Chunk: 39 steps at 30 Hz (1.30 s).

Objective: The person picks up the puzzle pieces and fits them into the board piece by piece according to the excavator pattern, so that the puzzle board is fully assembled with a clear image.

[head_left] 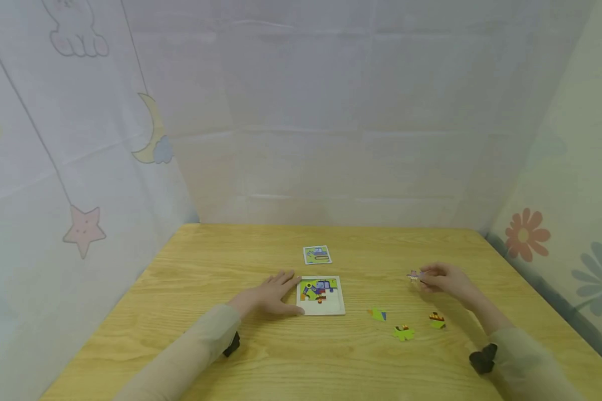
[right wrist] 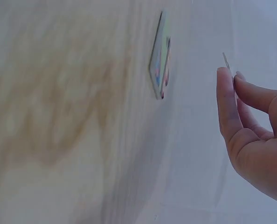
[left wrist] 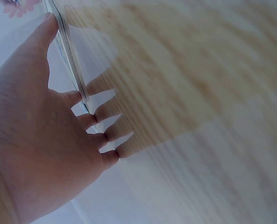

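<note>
In the head view my left hand (head_left: 273, 295) rests on the table at the left side of a square white puzzle tray (head_left: 334, 305), fingers spread and thumb at its near corner. The left wrist view shows the thumb and index finger along the tray's edge (left wrist: 72, 58). The tray's upper part is filled with joined pieces (head_left: 317, 288) showing a blue vehicle; its lower right is bare. Off to the right, my right hand (head_left: 446, 280) pinches a small purplish puzzle piece (head_left: 413, 275) between thumb and fingers, raised above the table. This piece appears edge-on in the right wrist view.
A picture card (head_left: 318, 255) with a blue vehicle lies behind the tray. Between the tray and my right arm are loose pieces: a green-and-blue one (head_left: 378, 314), a green one (head_left: 403, 333) and a striped one (head_left: 437, 320). Printed cloth (head_left: 306, 167) hangs around the wooden table (head_left: 261, 367).
</note>
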### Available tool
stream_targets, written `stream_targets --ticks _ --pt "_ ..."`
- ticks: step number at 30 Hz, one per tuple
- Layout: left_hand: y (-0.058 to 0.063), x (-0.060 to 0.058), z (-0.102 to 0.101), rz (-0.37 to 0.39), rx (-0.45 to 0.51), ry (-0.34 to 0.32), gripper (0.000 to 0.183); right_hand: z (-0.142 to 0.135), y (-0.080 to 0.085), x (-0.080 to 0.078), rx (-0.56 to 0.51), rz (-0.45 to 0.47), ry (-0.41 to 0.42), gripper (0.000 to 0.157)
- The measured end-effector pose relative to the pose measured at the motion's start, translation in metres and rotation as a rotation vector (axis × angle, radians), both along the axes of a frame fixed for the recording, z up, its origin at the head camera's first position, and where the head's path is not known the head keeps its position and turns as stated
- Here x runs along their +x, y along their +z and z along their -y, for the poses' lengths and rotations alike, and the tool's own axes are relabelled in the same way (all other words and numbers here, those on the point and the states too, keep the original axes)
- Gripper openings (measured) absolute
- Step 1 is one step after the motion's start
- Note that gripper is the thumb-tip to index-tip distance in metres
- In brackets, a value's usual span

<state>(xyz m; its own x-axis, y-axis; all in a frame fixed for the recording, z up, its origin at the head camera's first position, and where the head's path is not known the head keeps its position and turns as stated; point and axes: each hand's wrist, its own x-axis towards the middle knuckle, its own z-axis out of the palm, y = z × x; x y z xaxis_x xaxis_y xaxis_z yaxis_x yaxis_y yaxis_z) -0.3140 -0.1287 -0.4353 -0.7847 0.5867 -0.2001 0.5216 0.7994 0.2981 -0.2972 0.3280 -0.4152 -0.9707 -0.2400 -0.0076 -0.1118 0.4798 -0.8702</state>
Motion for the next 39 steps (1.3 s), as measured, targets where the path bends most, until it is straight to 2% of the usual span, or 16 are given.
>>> stream_targets --ticks 9,17,21,26,39 --pt "0.0 0.002 0.0 0.006 0.002 -0.01 0.088 0.016 -0.002 -0.005 -0.04 -0.002 -0.037 0.05" --pt "-0.003 0.0 0.0 -0.01 -0.012 -0.012 0.089 0.035 0.0 -0.008 -0.068 0.017 -0.035 0.049" --pt "-0.004 -0.001 0.0 -0.009 -0.007 -0.013 0.09 0.045 0.003 -0.009 -0.053 0.017 -0.036 0.048" --pt "-0.004 -0.001 0.0 -0.002 -0.005 -0.013 0.09 0.056 0.003 -0.012 -0.007 -0.024 -0.026 0.045" --pt "-0.005 -0.002 0.001 -0.004 0.01 -0.004 0.089 0.08 -0.001 -0.022 -0.038 -0.008 -0.01 0.039"
